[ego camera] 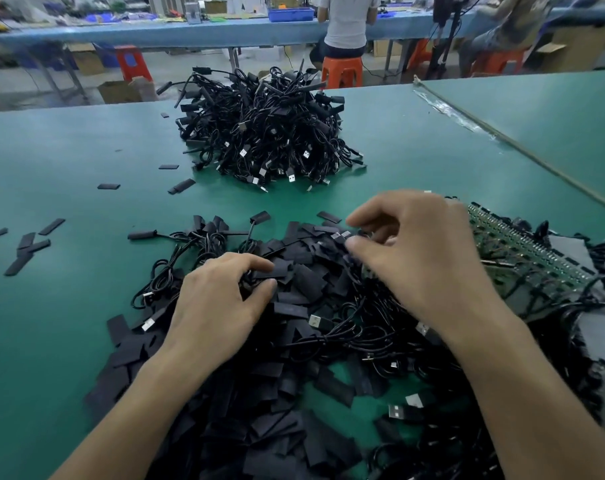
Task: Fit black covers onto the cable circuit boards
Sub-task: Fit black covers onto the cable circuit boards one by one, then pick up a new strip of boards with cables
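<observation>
Left hand (218,299): palm down on the near heap, fingers curled, thumb and forefinger pinching one black cover (280,271) near the heap's top. Right hand (422,251): raised just right of it, fingers curled, thumb and forefinger tips close together beside a small silver plug (341,235); whether they hold it cannot be told. Heap of covers (259,393): under and between both wrists, mixed with black cables (329,337). Circuit boards (523,251): green strip, just right of the right hand, partly behind it. Stray covers (27,244): far left on the green table (69,150). Tangled pile (266,133): beyond the hands, well apart.
</observation>
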Demonstrator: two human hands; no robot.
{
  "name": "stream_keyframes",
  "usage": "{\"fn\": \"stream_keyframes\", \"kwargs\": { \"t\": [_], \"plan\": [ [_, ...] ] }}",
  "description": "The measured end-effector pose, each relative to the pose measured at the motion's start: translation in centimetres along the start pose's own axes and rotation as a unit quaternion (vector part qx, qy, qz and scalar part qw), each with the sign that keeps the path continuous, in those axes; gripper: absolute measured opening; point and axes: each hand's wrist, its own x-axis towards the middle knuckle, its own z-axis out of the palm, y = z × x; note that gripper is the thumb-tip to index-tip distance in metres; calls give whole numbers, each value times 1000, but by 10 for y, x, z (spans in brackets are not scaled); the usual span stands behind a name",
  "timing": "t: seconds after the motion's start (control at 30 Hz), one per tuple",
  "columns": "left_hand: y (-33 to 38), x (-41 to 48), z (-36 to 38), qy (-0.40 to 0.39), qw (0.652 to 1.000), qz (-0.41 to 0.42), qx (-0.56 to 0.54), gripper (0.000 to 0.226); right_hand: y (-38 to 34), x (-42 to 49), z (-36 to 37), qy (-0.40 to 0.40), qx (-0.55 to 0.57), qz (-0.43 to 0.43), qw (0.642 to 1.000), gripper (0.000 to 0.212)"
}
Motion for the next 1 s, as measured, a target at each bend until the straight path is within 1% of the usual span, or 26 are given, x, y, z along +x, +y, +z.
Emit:
{"fn": "stream_keyframes", "kwargs": {
  "t": [0.1, 0.13, 0.2, 0.3, 0.37, 0.43, 0.5, 0.53, 0.6, 0.67, 0.73, 0.8, 0.83, 0.87, 0.9, 0.93, 0.97, 1.0],
  "plan": [
    [1, -1, 0, -3, 1000, 6, 5, 18, -7, -4, 5, -45, -28, -27, 998, 34],
    [1, -1, 0, -3, 1000, 5, 8, 18, -5, -4, 3, -56, -57, -19, 997, 41],
    [2, -1, 0, 0, 1000, 0, 12, 17, 3, -4, -5, -69, -118, 29, 990, 51],
    [4, -1, -1, 5, 1000, -8, 11, 17, 9, -5, -15, -94, -168, 116, 974, 45],
    [5, -2, -1, 5, 1000, -3, 9, 17, 8, -6, -14, -112, -161, 134, 971, 42],
    [6, -2, -1, 6, 1000, 11, 14, 26, 4, -7, -11, -103, -126, 97, 982, 46],
    [8, -3, -3, -1, 999, 38, 0, 40, -3, -7, -6, -80, -71, 25, 994, 50],
    [10, -4, -3, -8, 998, 55, -29, 43, -7, -6, -4, -76, -38, -11, 996, 49],
    [16, -6, -4, -25, 988, 97, -114, 40, -13, -6, -1, -81, 39, -72, 993, 43],
    [22, -7, -3, -23, 975, 135, -175, 34, -16, -7, 1, -59, 126, -107, 985, 36],
    [25, -6, -3, 5, 968, 161, -191, 20, -17, -7, 1, -37, 215, -118, 969, 31],
    [28, -5, -5, 46, 966, 175, -183, 19, -18, -8, 2, -27, 254, -118, 960, 27],
    [29, -4, -6, 58, 966, 176, -179, 19, -18, -8, 2, -21, 231, -114, 966, 23],
    [30, -4, -5, 68, 965, 170, -185, 18, -16, -7, 0, -20, 178, -103, 978, 21],
    [30, -4, -4, 78, 964, 157, -200, 17, -13, -6, -2, -26, 112, -84, 990, 24],
    [29, -4, -3, 91, 962, 139, -217, 16, -9, -5, -5, -44, 58, -61, 995, 28],
    [27, -4, -3, 103, 960, 121, -232, 16, -4, -4, -7, -72, 32, -39, 996, 29],
    [25, -4, -2, 112, 957, 106, -245, 18, -1, -3, -10, -95, 31, -25, 995, 26]
  ]
}}
